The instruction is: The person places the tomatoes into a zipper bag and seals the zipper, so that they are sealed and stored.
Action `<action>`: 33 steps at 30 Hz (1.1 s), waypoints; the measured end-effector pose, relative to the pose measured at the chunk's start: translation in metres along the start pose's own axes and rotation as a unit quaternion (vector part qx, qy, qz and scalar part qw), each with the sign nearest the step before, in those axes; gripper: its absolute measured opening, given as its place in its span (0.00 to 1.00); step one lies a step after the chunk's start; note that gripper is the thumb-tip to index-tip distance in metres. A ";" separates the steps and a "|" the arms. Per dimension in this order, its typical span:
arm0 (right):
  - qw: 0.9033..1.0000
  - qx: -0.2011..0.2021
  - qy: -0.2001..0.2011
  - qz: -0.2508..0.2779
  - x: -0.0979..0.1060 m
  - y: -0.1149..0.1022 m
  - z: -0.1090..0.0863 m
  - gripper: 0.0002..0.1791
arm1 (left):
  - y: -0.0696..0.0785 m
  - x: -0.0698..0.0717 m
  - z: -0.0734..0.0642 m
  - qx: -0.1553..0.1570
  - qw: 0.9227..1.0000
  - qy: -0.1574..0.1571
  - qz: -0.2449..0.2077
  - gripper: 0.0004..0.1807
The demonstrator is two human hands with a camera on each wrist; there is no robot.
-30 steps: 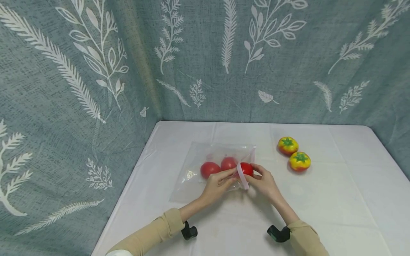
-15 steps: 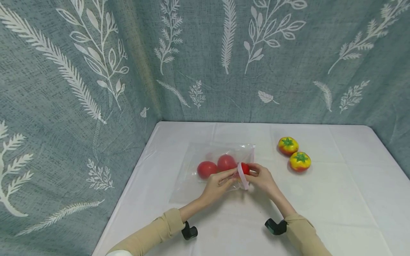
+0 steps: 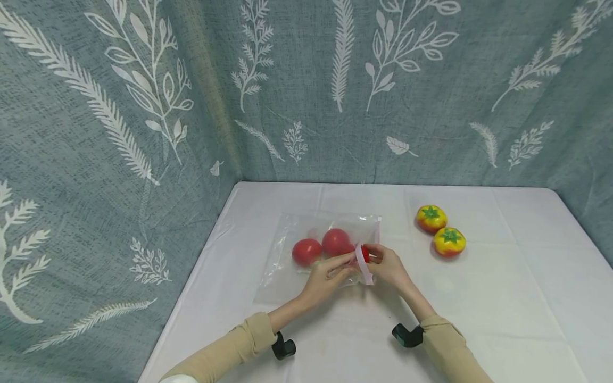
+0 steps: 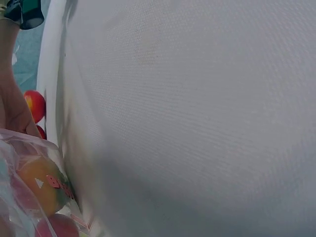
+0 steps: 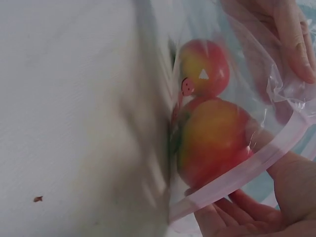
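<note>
A clear zip bag (image 3: 276, 276) lies on the table with its pinkish sealing strip (image 5: 242, 175) at the right. Inside show two red tomatoes, one (image 3: 307, 252) at the left and another (image 3: 336, 242) beside it. My left hand (image 3: 322, 277) pinches the bag's near edge by the mouth, holding it up. At the opening, my right hand (image 3: 390, 268) grips a red-and-yellow tomato (image 5: 215, 138), its fingers partly past the strip. From the right wrist view, this tomato sits mostly within the bag, close to another tomato (image 5: 205, 66).
Two more tomatoes with yellow tops and green leaves, a far one (image 3: 431, 218) and a nearer one (image 3: 448, 242), stand together right of the bag. A white cloth covers the table (image 3: 507, 298). Patterned curtains (image 3: 306, 96) hang behind and at the left.
My right hand has moved left, pushing its tomato deeper through the bag's mouth. The two tomatoes inside have shifted left. My left hand has stayed in place.
</note>
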State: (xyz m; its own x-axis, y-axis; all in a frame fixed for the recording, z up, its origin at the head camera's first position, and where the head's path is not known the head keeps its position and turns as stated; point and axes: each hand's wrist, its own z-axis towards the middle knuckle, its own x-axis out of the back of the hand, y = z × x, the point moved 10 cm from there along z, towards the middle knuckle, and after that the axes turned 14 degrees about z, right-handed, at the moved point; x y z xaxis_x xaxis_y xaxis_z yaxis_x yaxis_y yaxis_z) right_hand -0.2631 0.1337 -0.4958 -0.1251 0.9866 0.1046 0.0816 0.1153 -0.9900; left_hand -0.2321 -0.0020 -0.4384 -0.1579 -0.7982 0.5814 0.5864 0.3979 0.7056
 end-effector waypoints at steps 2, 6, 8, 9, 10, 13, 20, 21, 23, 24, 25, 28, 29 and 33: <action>1.000 -0.002 -0.001 0.002 0.000 0.002 0.000 0.29 | 0.001 0.000 0.000 0.003 1.000 0.003 0.002 0.21; 1.000 0.002 -0.009 -0.008 0.000 0.002 0.001 0.29 | 0.013 0.006 0.001 -0.001 1.000 0.005 0.007 0.20; 1.000 0.000 -0.012 -0.010 0.000 0.002 0.001 0.30 | 0.022 0.011 0.002 -0.005 1.000 0.005 0.008 0.20; 1.000 0.000 -0.015 -0.011 0.000 0.003 0.001 0.30 | 0.026 0.013 0.002 -0.006 1.000 0.004 0.008 0.20; 1.000 -0.001 -0.017 -0.015 0.000 0.003 0.001 0.30 | 0.030 0.015 0.003 -0.007 1.000 0.003 0.008 0.19; 1.000 -0.009 -0.019 -0.014 0.000 0.004 0.001 0.31 | 0.035 0.018 0.003 -0.010 1.000 0.002 0.009 0.19; 1.000 -0.016 -0.013 -0.003 0.004 0.005 0.000 0.30 | 0.032 0.017 0.003 0.000 1.000 -0.004 -0.001 0.20; 1.000 -0.017 -0.011 0.000 0.005 0.005 0.000 0.30 | 0.032 0.017 0.003 0.000 1.000 -0.004 -0.001 0.20; 1.000 -0.016 -0.009 0.007 0.006 0.004 -0.001 0.30 | 0.032 0.017 0.003 -0.003 1.000 -0.004 -0.001 0.20; 1.000 -0.015 -0.007 0.010 0.006 0.003 -0.002 0.31 | 0.032 0.017 0.003 -0.003 1.000 -0.004 -0.001 0.19; 1.000 -0.013 -0.005 0.013 0.007 0.002 -0.003 0.31 | 0.032 0.017 0.003 -0.004 1.000 -0.004 -0.001 0.19; 1.000 -0.011 0.003 0.021 0.010 0.000 -0.004 0.32 | 0.031 0.017 0.002 0.000 1.000 -0.004 -0.001 0.19; 1.000 -0.010 0.007 0.023 0.011 0.000 -0.004 0.32 | 0.031 0.017 0.002 0.002 1.000 -0.004 -0.001 0.19; 1.000 -0.005 0.013 0.027 0.013 -0.003 -0.006 0.32 | 0.030 0.017 0.003 0.009 1.000 -0.007 -0.001 0.20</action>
State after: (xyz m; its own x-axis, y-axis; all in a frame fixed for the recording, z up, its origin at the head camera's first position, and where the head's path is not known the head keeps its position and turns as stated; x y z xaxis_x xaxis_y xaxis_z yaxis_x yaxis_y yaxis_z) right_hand -0.2589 0.1468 -0.4911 -0.0950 0.9941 0.0529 0.0972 0.0621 -0.9933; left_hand -0.2194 -0.0028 -0.4061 -0.1697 -0.7924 0.5859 0.5715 0.4052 0.7136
